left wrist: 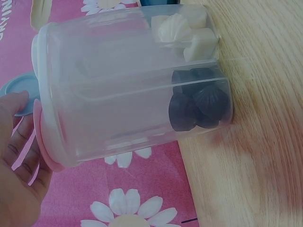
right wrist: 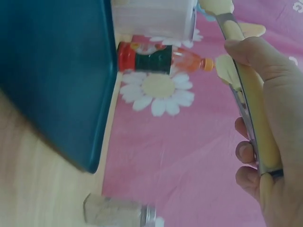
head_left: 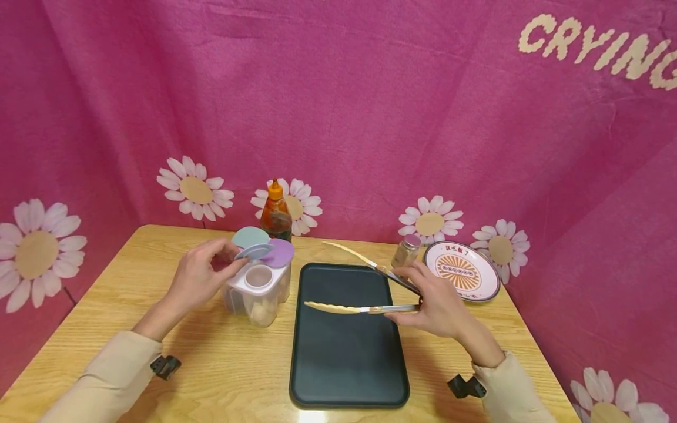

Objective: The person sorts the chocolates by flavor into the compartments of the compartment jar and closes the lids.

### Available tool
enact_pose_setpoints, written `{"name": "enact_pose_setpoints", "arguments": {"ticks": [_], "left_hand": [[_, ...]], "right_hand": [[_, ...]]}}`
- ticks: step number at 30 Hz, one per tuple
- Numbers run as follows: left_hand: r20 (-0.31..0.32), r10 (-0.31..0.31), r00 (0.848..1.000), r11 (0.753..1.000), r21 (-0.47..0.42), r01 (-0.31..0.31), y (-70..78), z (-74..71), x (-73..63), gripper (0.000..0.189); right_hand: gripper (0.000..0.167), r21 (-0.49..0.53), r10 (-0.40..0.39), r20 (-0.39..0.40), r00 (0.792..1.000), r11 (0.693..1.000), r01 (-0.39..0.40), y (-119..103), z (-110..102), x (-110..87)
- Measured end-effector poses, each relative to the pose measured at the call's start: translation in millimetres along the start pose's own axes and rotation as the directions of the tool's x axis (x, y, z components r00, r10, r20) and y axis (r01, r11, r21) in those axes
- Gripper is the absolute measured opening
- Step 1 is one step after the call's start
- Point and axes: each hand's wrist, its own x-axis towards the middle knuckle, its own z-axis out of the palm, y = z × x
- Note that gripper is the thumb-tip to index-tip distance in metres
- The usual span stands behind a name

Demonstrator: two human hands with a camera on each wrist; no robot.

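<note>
A clear, divided storage container (head_left: 282,286) with several coloured flip lids stands left of the tray. My left hand (head_left: 198,273) pinches its blue-grey lid (head_left: 255,252), raised beside a round opening (head_left: 258,275) in the white top. In the left wrist view, whitish moulded pieces (left wrist: 175,29) lie in one compartment and black pieces (left wrist: 208,101) in another; a pink lid (left wrist: 43,137) is near the fingers. My right hand (head_left: 439,299) grips metal tongs (head_left: 391,308) with cream tips. Their arms are spread apart over the dark tray (head_left: 349,358), nothing between them.
Behind the container stands a sauce bottle (head_left: 276,217) with an orange cap. A small jar (head_left: 406,251) and a patterned plate (head_left: 489,288) are at the back right of the wooden table (head_left: 222,376). A pink flowered cloth (head_left: 338,117) hangs behind and at both sides.
</note>
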Motion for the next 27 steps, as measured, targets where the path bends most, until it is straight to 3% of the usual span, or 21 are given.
{"name": "enact_pose_setpoints", "arguments": {"ticks": [9, 17, 27], "left_hand": [[-0.016, 0.021, 1.0, 1.0, 0.003, -0.021, -1.1, 1.5, 0.4, 0.023], [-0.025, 0.024, 0.999, 1.0, -0.005, -0.024, -0.6, 2.2, -0.7, 0.023], [-0.034, 0.025, 0.999, 1.0, -0.015, -0.026, 3.8, 0.6, -1.1, 0.023]], "right_hand": [[0.076, 0.027, 0.039, -0.095, 0.995, 0.999, -0.037, 20, 0, -34.6], [0.077, -0.014, 0.172, -0.128, 0.977, 0.984, -0.176, 35, 4, -72.5], [0.072, -0.077, 0.315, -0.125, 0.941, 0.942, -0.325, 61, 13, -111.4]]}}
